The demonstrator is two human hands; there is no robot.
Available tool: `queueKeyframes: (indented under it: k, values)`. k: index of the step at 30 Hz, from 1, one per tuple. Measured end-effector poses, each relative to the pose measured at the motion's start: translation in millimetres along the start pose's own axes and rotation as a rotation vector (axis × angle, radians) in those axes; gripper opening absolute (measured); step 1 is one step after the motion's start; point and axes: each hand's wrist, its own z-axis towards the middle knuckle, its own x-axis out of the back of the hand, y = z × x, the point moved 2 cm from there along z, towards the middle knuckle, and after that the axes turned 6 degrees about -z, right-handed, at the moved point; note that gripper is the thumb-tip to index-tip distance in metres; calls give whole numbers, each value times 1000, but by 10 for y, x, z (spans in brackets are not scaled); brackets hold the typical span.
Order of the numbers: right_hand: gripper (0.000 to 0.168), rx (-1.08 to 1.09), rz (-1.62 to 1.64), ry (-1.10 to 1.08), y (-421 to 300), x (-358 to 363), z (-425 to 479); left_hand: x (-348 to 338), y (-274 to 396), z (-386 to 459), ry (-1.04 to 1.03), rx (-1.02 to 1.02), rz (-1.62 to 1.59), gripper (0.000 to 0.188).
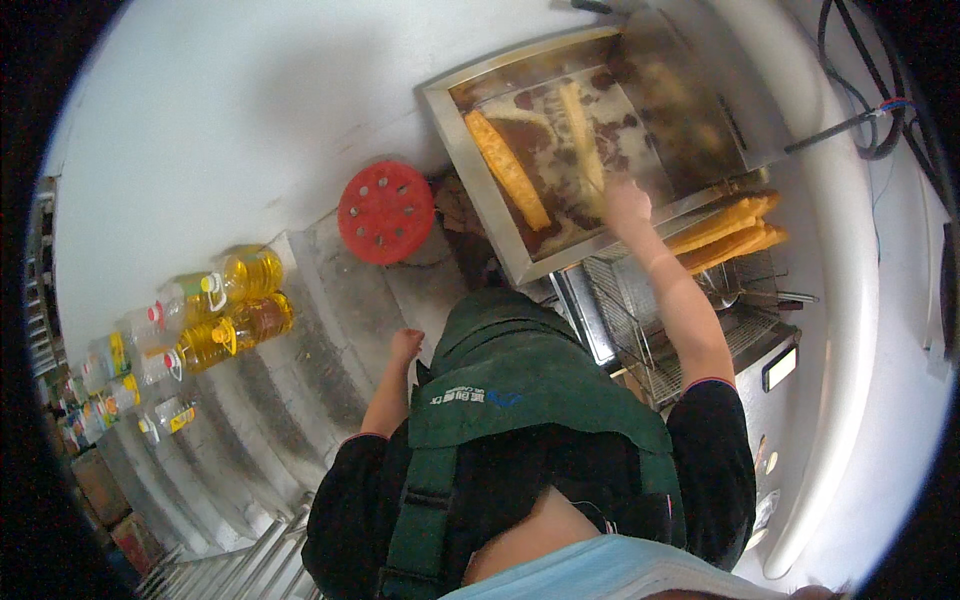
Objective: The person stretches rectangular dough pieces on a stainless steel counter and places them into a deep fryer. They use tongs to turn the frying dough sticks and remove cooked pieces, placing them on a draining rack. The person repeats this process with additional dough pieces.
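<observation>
My right hand (628,204) is closed over the near edge of a metal deep fryer (480,172). Something thin seems to be in its grip, perhaps chopsticks or tongs, but blur hides it. Just beyond the hand a pale, blurred dough stick (581,135) lies in the foaming oil. A browner fried dough stick (506,169) floats at the fryer's left side. To the right of my forearm, several golden fried dough sticks (731,232) rest in a wire rack (645,330). My left hand (407,343) hangs at my side with its fingers curled, holding nothing visible.
A red round plastic stool (386,212) stands left of the fryer. Bottles of yellow oil (255,274) and other plastic bottles line the steps (330,300) at the left. A thick white pipe (847,300) curves along the right wall, with black cables (825,135) near the fryer.
</observation>
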Motion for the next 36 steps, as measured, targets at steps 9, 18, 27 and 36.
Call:
queueKeyframes:
  k: [9, 18, 27, 36]
  values:
    - [32, -15, 243, -104, 202, -184, 290, 42, -244, 68, -25, 77, -52, 24]
    - [47, 151, 511, 31, 485, -15, -97, 28, -198, 83, -46, 14, -43, 25]
    - [46, 25, 541, 16, 572, -102, 117, 52, -153, 36, -5, -26, -123, 24]
    - [43, -129, 1009, -442, 925, -415, 522, 125, -643, 181, -113, -39, -217, 25]
